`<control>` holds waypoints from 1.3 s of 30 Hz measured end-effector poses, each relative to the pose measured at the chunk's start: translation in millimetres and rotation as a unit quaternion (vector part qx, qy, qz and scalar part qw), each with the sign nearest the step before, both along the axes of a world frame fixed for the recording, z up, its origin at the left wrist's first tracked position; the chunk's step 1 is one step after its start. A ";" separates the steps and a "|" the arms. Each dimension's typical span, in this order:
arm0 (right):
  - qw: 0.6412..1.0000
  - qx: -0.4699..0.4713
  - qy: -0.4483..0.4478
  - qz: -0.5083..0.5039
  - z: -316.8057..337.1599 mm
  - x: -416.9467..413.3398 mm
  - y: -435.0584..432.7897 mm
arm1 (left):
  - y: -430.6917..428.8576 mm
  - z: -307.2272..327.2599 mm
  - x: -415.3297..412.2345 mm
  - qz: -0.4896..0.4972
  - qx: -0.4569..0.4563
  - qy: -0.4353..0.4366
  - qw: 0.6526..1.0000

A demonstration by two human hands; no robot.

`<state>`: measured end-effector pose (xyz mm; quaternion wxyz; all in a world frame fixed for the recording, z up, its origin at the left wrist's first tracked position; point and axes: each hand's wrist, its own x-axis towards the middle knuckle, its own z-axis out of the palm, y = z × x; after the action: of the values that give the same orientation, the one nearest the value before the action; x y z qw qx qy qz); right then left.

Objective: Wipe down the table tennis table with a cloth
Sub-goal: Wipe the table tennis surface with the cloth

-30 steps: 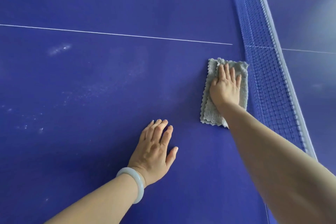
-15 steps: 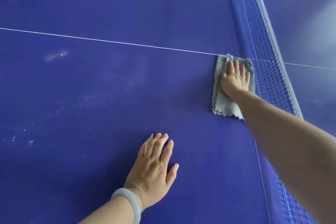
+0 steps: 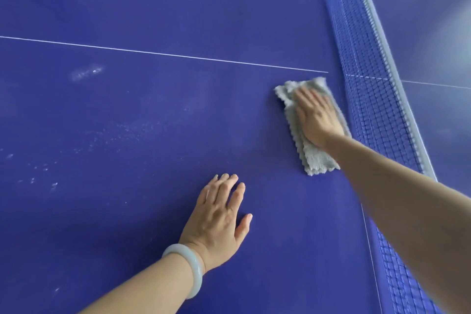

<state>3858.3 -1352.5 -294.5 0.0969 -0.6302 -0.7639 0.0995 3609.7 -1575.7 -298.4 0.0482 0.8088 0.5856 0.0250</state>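
A folded grey cloth (image 3: 314, 158) lies flat on the blue table tennis table (image 3: 153, 7), close beside the net. My right hand (image 3: 316, 116) presses down on the cloth with straight fingers and is blurred by motion. My left hand (image 3: 219, 216) rests flat on the table surface nearer to me, fingers spread, with a pale bangle on the wrist. It touches nothing but the table.
The blue net (image 3: 367, 89) with its white top band runs along the right side, just beyond the cloth. A white centre line (image 3: 163, 53) crosses the table. Pale dusty smears (image 3: 86, 72) and specks mark the surface at the left.
My right hand first slid the cloth up to the white centre line, and has now drawn it back a little and turned it, its far end swinging left, away from the net. The left hand stayed put.
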 end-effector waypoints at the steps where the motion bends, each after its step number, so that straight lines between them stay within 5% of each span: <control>1: 0.997 -0.016 0.009 -0.076 0.7 1.2 5.9 | 0.0 -0.1 0.8 -0.002 0.002 -0.001 1.000; 3: 0.987 -0.046 0.024 -0.151 -2.1 -26.1 8.3 | -0.7 0.0 0.0 -0.001 0.001 -0.001 1.000; 8: 0.997 -0.001 0.074 0.033 -10.2 -89.3 -80.2 | -0.7 3.8 -1.0 -0.007 0.002 -0.011 1.000; 13: 0.994 -0.018 0.076 -0.073 -6.9 -103.8 -188.9 | 0.3 3.2 -2.5 0.002 -0.008 -0.077 0.997; 16: 0.948 -0.119 0.275 -0.104 7.6 -109.2 -197.6 | -1.8 4.6 -4.6 0.007 -0.046 -0.094 0.994; 18: 0.870 -0.144 0.446 -0.152 26.9 -90.3 -186.2 | -2.7 8.7 -6.6 0.030 -0.062 -0.184 0.981; 19: 0.865 -0.118 0.452 -0.181 33.3 -76.7 -179.2 | -3.0 13.0 -7.2 0.049 -0.057 -0.246 0.966; 22: 0.950 -0.015 0.238 -0.200 33.0 -35.7 -157.1 | -1.7 26.9 3.8 0.084 0.020 -0.296 0.951; 25: 0.983 -0.030 0.069 -0.165 10.7 -16.5 -144.1 | -4.1 35.2 46.2 0.016 0.057 -0.249 0.967; 30: 0.986 -0.018 0.025 -0.166 -10.0 -16.5 -146.5 | 2.0 10.1 101.2 -0.008 -0.053 -0.084 0.995; 34: 0.987 -0.011 0.025 -0.156 -14.7 -11.5 -143.5 | 22.4 -7.9 78.2 -0.034 -0.020 -0.045 0.998; 39: 0.986 -0.004 0.002 -0.167 -17.3 -15.6 -144.1 | 82.2 -8.0 -18.9 0.179 -0.007 0.031 0.983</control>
<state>3842.8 -1496.6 -311.8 0.1109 -0.7490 -0.6475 0.0864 3590.9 -1493.5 -306.4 0.0300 0.6906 0.7226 0.0040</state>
